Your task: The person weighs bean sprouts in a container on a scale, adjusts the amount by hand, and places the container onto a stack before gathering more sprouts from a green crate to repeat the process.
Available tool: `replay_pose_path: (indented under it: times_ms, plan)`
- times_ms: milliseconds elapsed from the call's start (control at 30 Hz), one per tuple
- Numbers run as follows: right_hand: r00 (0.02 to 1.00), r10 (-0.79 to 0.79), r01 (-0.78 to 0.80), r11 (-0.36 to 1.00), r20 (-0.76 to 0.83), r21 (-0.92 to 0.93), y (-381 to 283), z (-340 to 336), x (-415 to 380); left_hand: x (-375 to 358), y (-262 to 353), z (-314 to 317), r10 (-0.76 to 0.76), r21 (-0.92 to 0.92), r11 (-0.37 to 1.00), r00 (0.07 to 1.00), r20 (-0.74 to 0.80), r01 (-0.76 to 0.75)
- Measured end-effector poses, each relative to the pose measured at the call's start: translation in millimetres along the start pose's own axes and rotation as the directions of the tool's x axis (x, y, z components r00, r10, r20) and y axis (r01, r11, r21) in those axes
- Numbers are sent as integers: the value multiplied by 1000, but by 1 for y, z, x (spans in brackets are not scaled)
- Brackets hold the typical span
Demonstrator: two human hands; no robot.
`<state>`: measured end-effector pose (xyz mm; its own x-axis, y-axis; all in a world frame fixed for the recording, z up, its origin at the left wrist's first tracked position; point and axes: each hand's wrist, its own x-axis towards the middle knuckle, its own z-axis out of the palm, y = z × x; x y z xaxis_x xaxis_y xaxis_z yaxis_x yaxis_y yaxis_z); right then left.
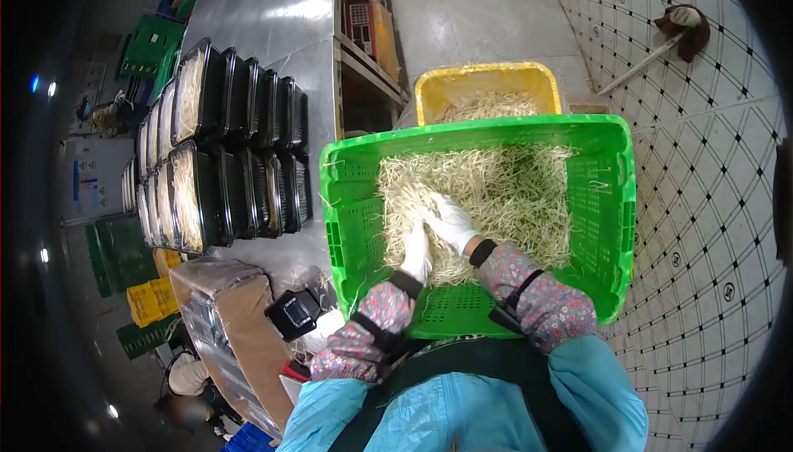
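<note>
A large green crate [607, 212] in front of me holds a deep bed of pale sprouts [512, 204]. My left hand [417, 250], in a white glove, reaches into the left part of the crate, its fingers against a clump of sprouts. My right hand [450, 222], also gloved in white, lies just right of it on the same clump, with the fingertips of both hands close together. Fingers and sprouts blend in colour, and the fingertips are partly hidden among the strands.
Black trays [235, 101] filled with sprouts stand stacked on the metal table [289, 6]. A yellow bin [549, 80] of sprouts is behind the crate. A cardboard box [248, 320] and an empty black tray [293, 314] lie at lower left. Another person [190, 376] is beyond the box.
</note>
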<state>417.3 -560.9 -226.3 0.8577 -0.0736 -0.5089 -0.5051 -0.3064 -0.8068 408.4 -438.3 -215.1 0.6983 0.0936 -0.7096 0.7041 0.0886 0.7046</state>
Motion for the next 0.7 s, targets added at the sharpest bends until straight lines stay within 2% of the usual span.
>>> replay_pose_path:
  times_ms: [33, 67, 100, 133, 167, 200, 233, 267, 300, 333, 367, 400, 433, 500, 533, 567, 600, 633, 667, 700]
  plan:
    - [993, -79, 79, 997, 93, -3, -25, -21, -12, -30, 11, 3, 41, -234, 972, 999, 16, -36]
    - [971, -158, 160, 987, 182, 3, -40, -33, -15, -41, 8, -8, -116, -244, 962, 992, 42, 123]
    - [969, -161, 162, 987, 185, 9, -40, -38, -7, -49, 9, -21, -267, -252, 927, 961, 71, 276]
    - [945, -268, 295, 946, 187, -135, -37, -48, 2, -59, 25, -33, -446, -144, 874, 884, 141, 464]
    - [907, -368, 414, 868, 204, -273, -32, -59, 12, -66, 36, -41, -445, -145, 875, 885, 137, 463]
    - [907, -368, 414, 869, 206, -270, -23, -72, 23, -72, 46, -48, -335, -46, 939, 937, 100, 341]
    - [933, -338, 359, 889, 122, -283, -10, -87, 36, -73, 53, -57, -218, 59, 975, 973, 77, 214]
    - [952, -303, 301, 908, 37, -291, 4, -99, 48, -55, 48, -72, 27, 223, 973, 992, 121, -53]
    - [964, -263, 239, 925, -45, -295, 12, -104, 55, -33, 42, -82, 243, 469, 833, 956, 166, -294]
    - [988, -145, 154, 920, 51, -361, 4, -114, 53, -28, 62, -66, 341, 578, 682, 894, 290, -448]
    - [989, -140, 149, 920, 51, -362, 10, -108, 59, -12, 72, -54, 406, 679, 476, 824, 395, -560]
    - [985, -165, 166, 881, 42, -444, 18, -97, 68, 2, 78, -35, 494, 722, 276, 738, 459, -634]
    - [982, -187, 179, 834, 37, -522, 23, -88, 72, 10, 89, -16, 513, 762, 22, 661, 547, -648]
    - [989, -143, 145, 832, 44, -536, 25, -70, 61, 50, 75, -9, 422, 722, -239, 600, 680, -649]
    - [992, -122, 128, 866, 43, -483, 30, -58, 51, 49, 66, -12, 416, 723, -234, 605, 679, -650]
    - [994, -105, 113, 897, 41, -428, 34, -50, 41, 43, 58, -17, 261, 733, -221, 685, 681, -644]
    - [984, -96, 154, 876, 148, -457, 36, -47, 24, 35, 53, -23, 99, 742, -215, 742, 663, -635]
    - [964, -84, 200, 854, 252, -480, 36, -48, 3, 20, 48, -36, 50, 716, -202, 723, 689, -668]
    - [940, -169, 309, 789, 296, -531, 34, -52, -24, 1, 48, -45, -33, 698, -260, 728, 685, -667]
    - [905, -245, 411, 711, 347, -570, 36, -54, -51, -15, 44, -55, -49, 672, -277, 708, 704, -687]
